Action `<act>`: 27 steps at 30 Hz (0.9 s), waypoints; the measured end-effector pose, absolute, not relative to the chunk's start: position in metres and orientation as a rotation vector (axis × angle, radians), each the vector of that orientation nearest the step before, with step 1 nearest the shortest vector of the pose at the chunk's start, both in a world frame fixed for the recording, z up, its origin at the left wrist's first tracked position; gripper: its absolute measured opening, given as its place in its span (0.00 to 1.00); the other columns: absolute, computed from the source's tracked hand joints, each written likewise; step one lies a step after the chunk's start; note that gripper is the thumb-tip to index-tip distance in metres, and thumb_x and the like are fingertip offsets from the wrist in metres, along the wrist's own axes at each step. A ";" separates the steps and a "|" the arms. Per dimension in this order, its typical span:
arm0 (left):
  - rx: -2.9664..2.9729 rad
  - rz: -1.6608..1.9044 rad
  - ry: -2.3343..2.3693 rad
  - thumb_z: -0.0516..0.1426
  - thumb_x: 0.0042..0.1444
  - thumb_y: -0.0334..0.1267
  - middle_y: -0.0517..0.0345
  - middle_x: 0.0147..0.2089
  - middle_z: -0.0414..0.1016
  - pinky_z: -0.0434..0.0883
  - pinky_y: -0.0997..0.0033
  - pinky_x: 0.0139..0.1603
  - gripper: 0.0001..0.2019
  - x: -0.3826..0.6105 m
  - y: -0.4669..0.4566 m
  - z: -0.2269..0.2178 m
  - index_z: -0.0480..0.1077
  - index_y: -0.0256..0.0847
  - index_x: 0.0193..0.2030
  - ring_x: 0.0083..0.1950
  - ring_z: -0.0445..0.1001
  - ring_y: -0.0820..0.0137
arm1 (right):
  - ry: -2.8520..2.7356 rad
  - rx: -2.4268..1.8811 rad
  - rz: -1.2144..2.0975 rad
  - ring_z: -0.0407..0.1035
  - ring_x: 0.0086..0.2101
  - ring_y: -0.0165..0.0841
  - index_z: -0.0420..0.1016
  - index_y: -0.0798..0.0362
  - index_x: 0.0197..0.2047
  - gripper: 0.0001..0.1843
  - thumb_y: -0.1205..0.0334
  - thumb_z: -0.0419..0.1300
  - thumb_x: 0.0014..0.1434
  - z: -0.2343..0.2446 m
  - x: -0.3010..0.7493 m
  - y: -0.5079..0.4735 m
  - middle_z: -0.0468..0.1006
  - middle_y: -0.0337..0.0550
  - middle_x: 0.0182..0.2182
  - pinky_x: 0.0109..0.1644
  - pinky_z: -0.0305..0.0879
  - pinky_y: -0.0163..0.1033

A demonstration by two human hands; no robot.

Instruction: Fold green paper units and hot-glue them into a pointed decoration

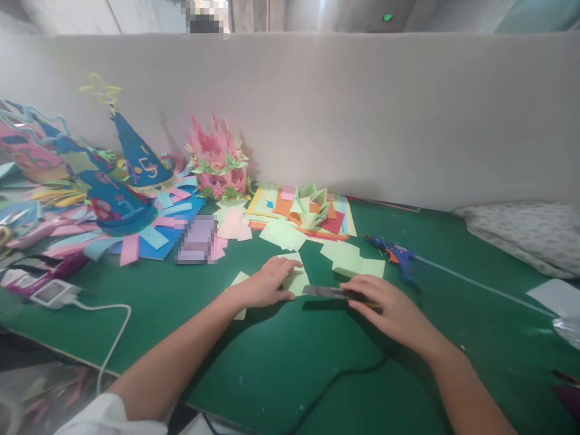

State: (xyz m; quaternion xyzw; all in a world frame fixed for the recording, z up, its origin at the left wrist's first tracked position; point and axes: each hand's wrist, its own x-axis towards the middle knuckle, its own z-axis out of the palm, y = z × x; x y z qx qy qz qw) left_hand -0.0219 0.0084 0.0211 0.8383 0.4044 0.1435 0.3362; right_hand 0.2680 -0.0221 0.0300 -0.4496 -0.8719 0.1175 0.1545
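Observation:
My left hand (269, 283) rests on a light green paper square (298, 283), fingers and thumb spread and pressing it to the table. In my right hand (383, 305) is a utility knife (325, 292) with a broad grey blade; its handle is partly hidden by my fingers. The blade points left, its tip near the paper's right edge; whether they touch I cannot tell. Another green paper piece (240, 279) lies partly under my left wrist. Folded green sheets (360, 264) lie just beyond my right hand.
A blue hot glue gun (401, 257) lies on the green table (272, 374), its cable running forward. Behind are coloured paper sheets (258, 205), a folded green paper crown (312, 205), a pink paper crown (217, 163) and blue cone hats (140, 154). A phone (196, 240) lies left.

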 end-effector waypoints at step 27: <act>2.358 0.543 0.784 0.47 0.62 0.31 0.52 0.41 0.69 0.65 0.71 0.47 0.13 -0.022 0.024 0.014 0.72 0.38 0.42 0.42 0.68 0.70 | -2.626 -1.143 0.134 0.66 0.38 0.36 0.70 0.42 0.55 0.20 0.67 0.46 0.64 0.015 0.235 -0.020 0.71 0.47 0.38 0.40 0.67 0.44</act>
